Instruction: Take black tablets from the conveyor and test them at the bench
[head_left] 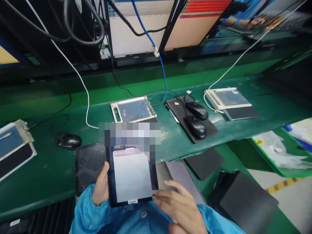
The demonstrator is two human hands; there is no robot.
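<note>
A black-framed tablet (133, 178) with a lit, pale grey-white screen is held up in front of my chest. Its upper part is covered by a pixelated patch. My left hand (101, 185) grips the tablet's left edge, thumb along the side and the other fingers hidden behind it. At the lower right corner is my right hand (179, 204), fingers stretched out and slightly apart. Its fingertips reach the tablet's edge; whether they press on it I cannot tell. Another dark tablet or flat panel (89, 165) lies on the green bench behind my left hand.
The green bench (143, 130) carries black mice (195, 126) on a dark pad, another mouse (68, 140) at left, and blue-topped scanner-like plates (135, 109). Monitors (136, 29) and hanging cables stand behind. Dark flat panels (246, 198) and a green bin (278, 156) with plastic bags are at right.
</note>
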